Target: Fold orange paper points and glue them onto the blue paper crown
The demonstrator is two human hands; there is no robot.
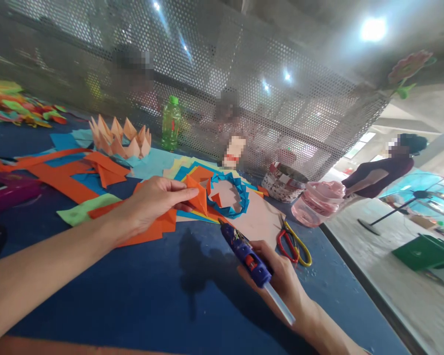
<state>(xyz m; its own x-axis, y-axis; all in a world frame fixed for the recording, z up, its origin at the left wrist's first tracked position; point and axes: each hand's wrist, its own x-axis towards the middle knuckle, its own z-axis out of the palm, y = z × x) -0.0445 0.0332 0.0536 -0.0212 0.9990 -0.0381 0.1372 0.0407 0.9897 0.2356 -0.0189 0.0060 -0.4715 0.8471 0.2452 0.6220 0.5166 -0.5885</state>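
Between the thumb and fingers of my left hand (157, 199) is a folded orange paper piece (197, 197), held above the stacked paper. My right hand (281, 276) is wrapped round a dark blue hot glue gun (246, 254), a clear glue stick (279, 301) jutting from its back. The nozzle points up and left, close below the orange piece. Just beyond lies a ring of folded blue paper (240, 197) with some orange pieces at its left side, resting on pale paper sheets (261, 219). Scissors (295, 244) with red and yellow handles lie right of the glue gun.
A peach folded-paper crown (120, 140), a green bottle (170, 123), orange paper strips (55, 177) and a colourful paper heap (15, 103) stand farther back. At right are a patterned pouch (283, 182), a pink jug (316, 203) and the table edge. A person (387, 162) stands beyond.
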